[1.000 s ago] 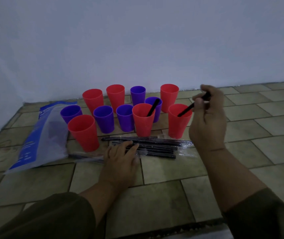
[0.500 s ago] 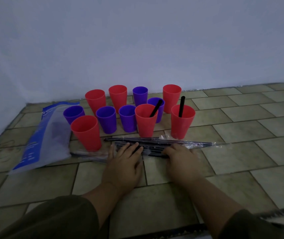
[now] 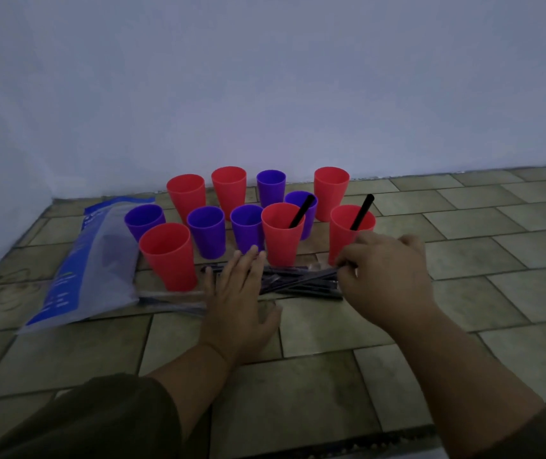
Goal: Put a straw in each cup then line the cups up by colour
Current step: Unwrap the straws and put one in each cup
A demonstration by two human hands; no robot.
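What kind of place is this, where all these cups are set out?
Likely the floor of a plain indoor room: the red and purple cups and the straw pack sit directly on worn floor tiles, beside a bare pale wall.

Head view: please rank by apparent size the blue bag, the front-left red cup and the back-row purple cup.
1. blue bag
2. front-left red cup
3. back-row purple cup
The purple cup stands farther away, so its true size is unsure.
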